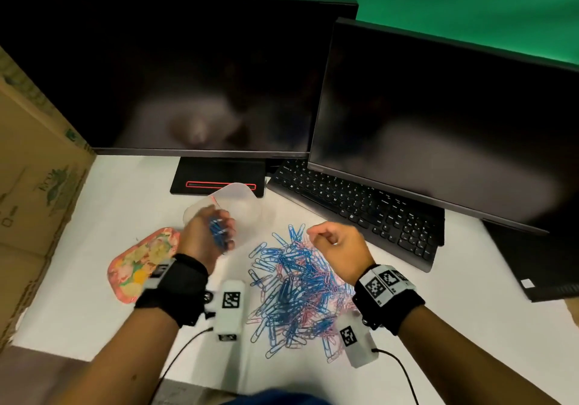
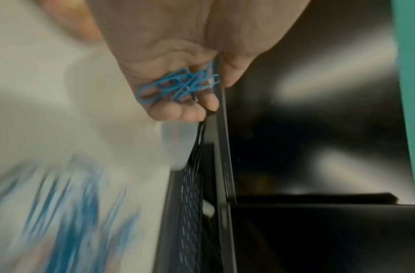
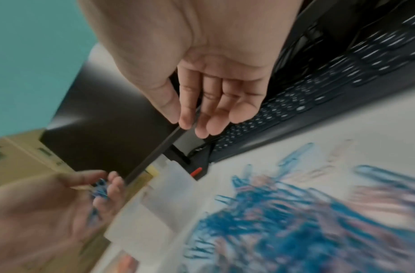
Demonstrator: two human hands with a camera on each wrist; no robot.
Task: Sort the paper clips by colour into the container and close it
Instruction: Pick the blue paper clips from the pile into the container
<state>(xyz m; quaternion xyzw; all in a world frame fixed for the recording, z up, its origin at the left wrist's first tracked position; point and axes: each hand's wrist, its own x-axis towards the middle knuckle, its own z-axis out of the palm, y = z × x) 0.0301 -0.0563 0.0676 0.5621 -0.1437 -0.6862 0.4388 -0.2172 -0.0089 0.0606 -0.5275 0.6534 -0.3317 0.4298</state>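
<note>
The left wrist view alone shows the left hand (image 2: 178, 77) clutching a bunch of blue clips (image 2: 178, 86). From the head, it hovers over the translucent container (image 1: 241, 201); the right hand (image 1: 340, 251), loosely curled, holds nothing above the pile (image 1: 297, 288) on the worktop (image 1: 94, 295), near the keyboard (image 1: 360, 207).

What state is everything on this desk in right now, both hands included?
Left hand: holds a bunch of blue clips.
Right hand: holds nothing, fingers loosely curled, above the pile.
Clip pile: blue and pink mixed, unsorted, on the desk.
Container: open, translucent.
Floral lid: off, lying left of the container.
Both monitors: dark.
</note>
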